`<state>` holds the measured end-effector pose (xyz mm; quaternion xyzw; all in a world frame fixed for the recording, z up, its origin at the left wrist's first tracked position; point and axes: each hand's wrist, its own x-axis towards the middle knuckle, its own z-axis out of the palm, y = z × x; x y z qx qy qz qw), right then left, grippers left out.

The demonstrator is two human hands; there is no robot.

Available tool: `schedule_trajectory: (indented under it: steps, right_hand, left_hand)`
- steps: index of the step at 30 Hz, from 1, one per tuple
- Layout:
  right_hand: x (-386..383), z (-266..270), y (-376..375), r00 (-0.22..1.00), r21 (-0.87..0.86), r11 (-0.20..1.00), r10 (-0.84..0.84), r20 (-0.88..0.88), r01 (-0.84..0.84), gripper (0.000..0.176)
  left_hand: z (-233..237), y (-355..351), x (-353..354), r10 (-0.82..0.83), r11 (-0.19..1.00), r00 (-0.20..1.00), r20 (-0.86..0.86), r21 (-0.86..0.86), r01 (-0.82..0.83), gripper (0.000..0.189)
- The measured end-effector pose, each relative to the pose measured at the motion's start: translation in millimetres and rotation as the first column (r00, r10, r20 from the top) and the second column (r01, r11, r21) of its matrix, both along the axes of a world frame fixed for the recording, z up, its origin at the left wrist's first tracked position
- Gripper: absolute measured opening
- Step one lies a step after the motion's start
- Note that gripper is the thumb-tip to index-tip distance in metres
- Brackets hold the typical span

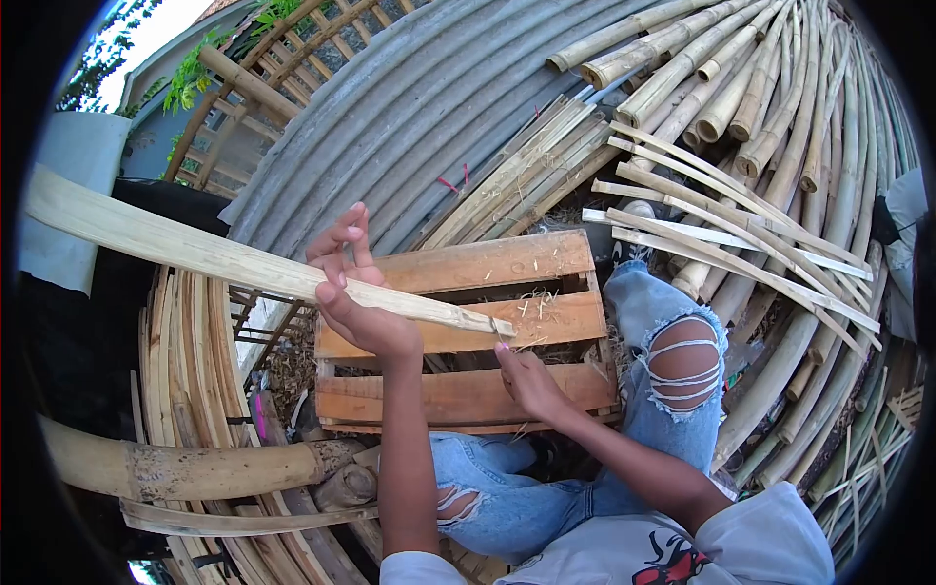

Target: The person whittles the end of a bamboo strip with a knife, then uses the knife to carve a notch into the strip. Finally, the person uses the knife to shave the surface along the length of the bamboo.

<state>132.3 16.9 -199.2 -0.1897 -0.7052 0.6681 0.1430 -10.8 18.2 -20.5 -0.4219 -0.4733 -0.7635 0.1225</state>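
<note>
A long, pale bamboo strip (pixel 214 255) runs from the upper left to the middle of the view, above a wooden crate (pixel 458 395). My left hand (pixel 359 292) is under the strip, palm up, its fingers spread and the strip resting between thumb and fingers. Close to the strip's right end, my right hand (pixel 528 378) is closed below it, with thumb and finger pinched near the tip. What the right hand holds is too small to make out. Thin shavings (pixel 536 304) lie on the crate's slats.
Split bamboo strips (pixel 770 234) lie across bamboo poles (pixel 721 107) at the right. A bundle of strips (pixel 526 175) leans on corrugated sheeting (pixel 390 127). More strips (pixel 185 361) and a thick pole (pixel 214 472) are at the left. Part of a person (pixel 905 229) shows at the right edge.
</note>
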Motion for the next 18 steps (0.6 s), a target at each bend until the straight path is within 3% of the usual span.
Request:
schedule_trajectory:
  steps: [1,2,4,6,8,10,12,16,18]
  right_hand:
    - [-1.7,48.5,8.5,0.987,-0.162,0.986,0.061,0.146,-0.037,0.034]
    - [-3.4,63.8,3.6,0.985,-0.175,0.984,0.066,0.158,-0.038,0.034]
    - [-7.3,78.7,-1.9,0.974,0.112,0.98,-0.14,-0.18,0.162,0.045]
    - [-11.0,54.0,4.9,0.969,0.139,0.974,-0.151,-0.196,0.179,0.05]
    - [-16.1,15.2,13.2,0.966,-0.337,0.941,0.062,0.252,0.027,0.045]
    - [-17.0,42.1,13.9,0.967,-0.277,0.96,0.042,0.25,0.03,0.045]
    - [-14.2,92.3,13.2,0.994,-0.02,0.997,-0.075,-0.075,0.074,0.057]
    - [-16.4,107.6,-1.1,0.952,0.091,0.966,-0.217,-0.217,0.241,0.062]
    - [-10.8,67.5,6.7,0.985,-0.21,0.976,-0.023,0.173,0.059,0.058]
  left_hand:
    - [-0.3,0.3,3.4,0.0,1.0,1.0,-0.006,-0.012,0.0,0.039]
    - [-2.0,0.7,5.8,0.003,1.0,1.0,0.007,-0.024,-0.003,0.039]
    - [-0.5,3.3,8.7,0.012,1.0,1.0,-0.013,-0.019,-0.012,0.039]
    - [2.1,4.8,8.4,0.005,1.0,1.0,-0.013,-0.006,-0.005,0.039]
    - [-0.1,1.7,0.8,-0.008,1.0,1.0,0.002,-0.004,0.008,0.039]
    - [0.1,1.9,-3.7,-0.021,1.0,1.0,-0.004,-0.01,0.021,0.04]
    - [0.1,0.3,-2.4,-0.006,1.0,1.0,-0.03,-0.004,0.006,0.04]
    - [1.2,0.6,4.7,0.034,0.999,0.999,-0.038,0.011,-0.034,0.039]
    - [1.4,-0.2,1.0,0.038,0.999,0.999,-0.028,0.023,-0.037,0.039]
